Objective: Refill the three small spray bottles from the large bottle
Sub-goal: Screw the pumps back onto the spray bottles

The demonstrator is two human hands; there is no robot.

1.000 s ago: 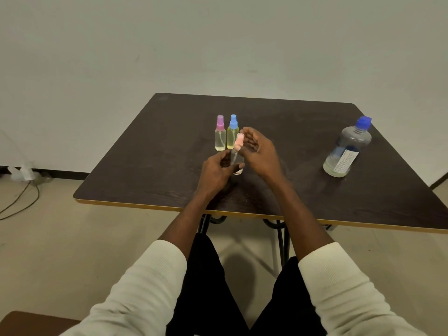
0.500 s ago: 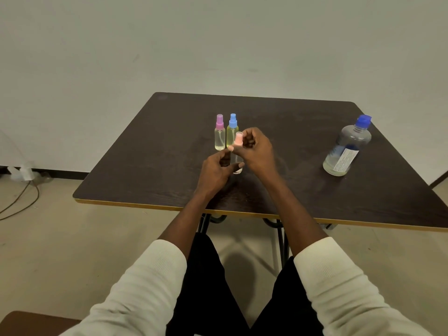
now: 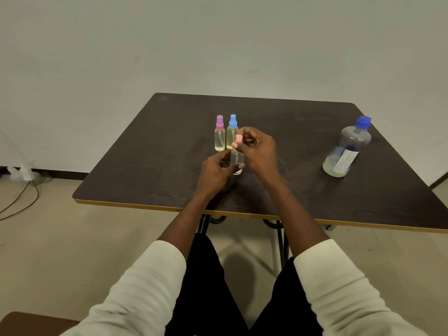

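Barely moved: your right hand [image 3: 258, 151] still pinches the pink cap [image 3: 238, 139]; left hand [image 3: 217, 169] still grips the bottle [image 3: 236, 162].

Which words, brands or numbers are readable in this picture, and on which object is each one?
None can be read.
White paper label on the large clear plastic bottle with the blue cap: printed lines, too small and blurred.
The three small spray bottles: no text visible.
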